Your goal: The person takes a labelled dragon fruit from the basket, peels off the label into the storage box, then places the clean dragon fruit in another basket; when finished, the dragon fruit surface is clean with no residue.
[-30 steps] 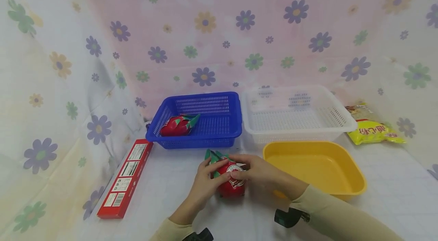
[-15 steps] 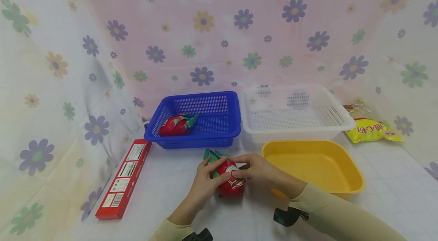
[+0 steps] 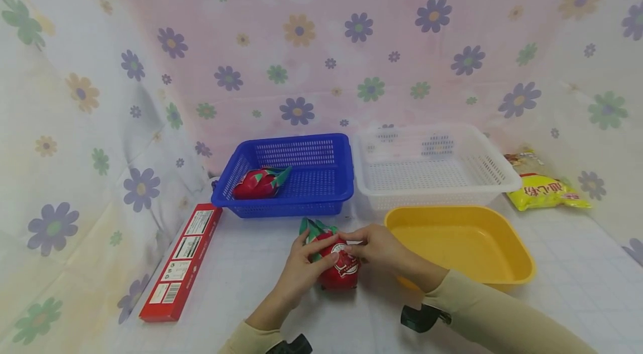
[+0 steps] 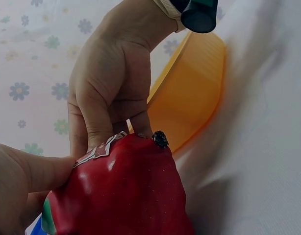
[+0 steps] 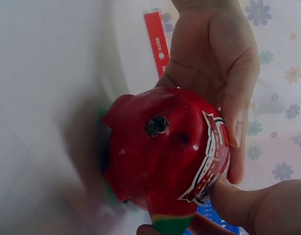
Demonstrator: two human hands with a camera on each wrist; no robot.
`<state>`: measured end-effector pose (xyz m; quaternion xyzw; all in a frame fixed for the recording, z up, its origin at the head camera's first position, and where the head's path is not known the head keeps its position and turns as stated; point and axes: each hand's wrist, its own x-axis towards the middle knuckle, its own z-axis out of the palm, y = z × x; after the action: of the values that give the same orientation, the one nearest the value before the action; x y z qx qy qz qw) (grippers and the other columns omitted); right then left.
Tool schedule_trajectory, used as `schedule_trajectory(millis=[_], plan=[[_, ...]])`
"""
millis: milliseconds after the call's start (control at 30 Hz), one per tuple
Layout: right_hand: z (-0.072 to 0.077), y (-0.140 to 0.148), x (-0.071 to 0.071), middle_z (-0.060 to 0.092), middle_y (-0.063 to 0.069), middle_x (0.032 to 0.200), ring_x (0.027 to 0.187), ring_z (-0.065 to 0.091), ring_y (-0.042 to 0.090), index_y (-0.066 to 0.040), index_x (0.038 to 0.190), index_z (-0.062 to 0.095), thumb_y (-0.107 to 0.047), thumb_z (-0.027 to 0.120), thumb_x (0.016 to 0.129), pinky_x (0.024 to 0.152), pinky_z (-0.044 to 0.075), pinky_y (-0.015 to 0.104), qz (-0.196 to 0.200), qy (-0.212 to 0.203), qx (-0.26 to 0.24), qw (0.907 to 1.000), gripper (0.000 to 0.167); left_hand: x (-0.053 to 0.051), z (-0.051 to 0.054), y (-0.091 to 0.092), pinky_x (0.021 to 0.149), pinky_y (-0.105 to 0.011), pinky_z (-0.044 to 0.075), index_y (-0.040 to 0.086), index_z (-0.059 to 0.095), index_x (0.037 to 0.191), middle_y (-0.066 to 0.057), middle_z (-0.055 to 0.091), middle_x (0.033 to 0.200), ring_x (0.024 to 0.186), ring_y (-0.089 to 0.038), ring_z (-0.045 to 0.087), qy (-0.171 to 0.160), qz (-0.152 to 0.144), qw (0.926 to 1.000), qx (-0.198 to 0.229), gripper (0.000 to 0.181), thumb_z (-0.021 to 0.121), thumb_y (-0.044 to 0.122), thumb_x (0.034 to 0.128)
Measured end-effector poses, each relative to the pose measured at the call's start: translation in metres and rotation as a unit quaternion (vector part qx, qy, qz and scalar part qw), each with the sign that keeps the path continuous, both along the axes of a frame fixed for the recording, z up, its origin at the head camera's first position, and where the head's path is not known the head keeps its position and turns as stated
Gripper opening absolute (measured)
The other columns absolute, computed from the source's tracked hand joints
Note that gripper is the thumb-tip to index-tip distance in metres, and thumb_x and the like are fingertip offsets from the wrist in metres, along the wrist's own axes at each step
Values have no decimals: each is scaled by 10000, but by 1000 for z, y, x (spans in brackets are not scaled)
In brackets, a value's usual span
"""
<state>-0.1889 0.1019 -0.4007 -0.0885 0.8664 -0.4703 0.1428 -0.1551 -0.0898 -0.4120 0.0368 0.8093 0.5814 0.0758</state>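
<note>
A red dragon fruit (image 3: 337, 273) with green-tipped scales stands on the white cloth between both hands. My left hand (image 3: 296, 271) grips its left side, thumb on the front by a white-and-red label (image 3: 345, 260). My right hand (image 3: 385, 250) pinches at that label from the right with thumb and fingers. In the left wrist view the label's edge (image 4: 102, 150) lies under the right thumb. The right wrist view shows the fruit's dark end (image 5: 157, 126) and the left hand (image 5: 214, 63) round its far side. Another dragon fruit (image 3: 257, 184) lies in the blue basket (image 3: 288, 210).
A white basket (image 3: 432, 197) stands right of the blue one, with a yellow tray (image 3: 459, 210) in front of it. A yellow packet (image 3: 545, 192) lies at the far right. A long red box (image 3: 188, 270) lies on the left.
The right thumb and fingers have shifted slightly on the label, and the thumb is more bent. The fruit and left hand have stayed nearly in place.
</note>
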Motion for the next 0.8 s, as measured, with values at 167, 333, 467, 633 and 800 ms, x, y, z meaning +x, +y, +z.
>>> schedule_trajectory(millis=[167,333,467,633,800], plan=[[1,-1,1,754,85,1044,717,607,122,-109,1176,721,-126,730,873,690,605,313,-146,153,-64,9998,304,-1,-1,-1,1088,-714,313,213,666,1291,-268,166,1602,1435,-578,180,-52,-34,10000,-50,429,738,303,878],[2,0,5,759,74,1031,762,630,106,-94,1103,758,-132,742,865,713,614,318,-251,211,-208,9992,242,-1,0,-1,1085,-704,328,201,669,1288,-264,171,1602,1431,-578,190,-109,-47,9999,-72,433,740,312,875],[2,1,6,762,68,986,776,647,108,-80,1070,769,-143,751,858,713,616,315,-287,207,-414,9985,222,-1,0,-1,1091,-688,338,194,665,1293,-267,171,1602,1431,-574,198,-131,-29,9999,-37,439,740,307,875],[1,2,7,767,74,983,788,654,104,-78,1055,775,-171,768,846,719,616,317,-224,292,-538,9979,229,-2,-1,-2,1099,-679,336,201,666,1291,-270,181,1598,1431,-565,210,-87,-9,10000,-29,442,744,307,870],[1,3,7,770,72,954,786,655,97,-70,1010,786,-194,783,834,719,615,315,-130,357,-547,9978,215,-2,-2,-2,1102,-684,327,200,667,1290,-275,191,1594,1434,-564,207,-98,-4,9999,-27,443,745,313,869]])
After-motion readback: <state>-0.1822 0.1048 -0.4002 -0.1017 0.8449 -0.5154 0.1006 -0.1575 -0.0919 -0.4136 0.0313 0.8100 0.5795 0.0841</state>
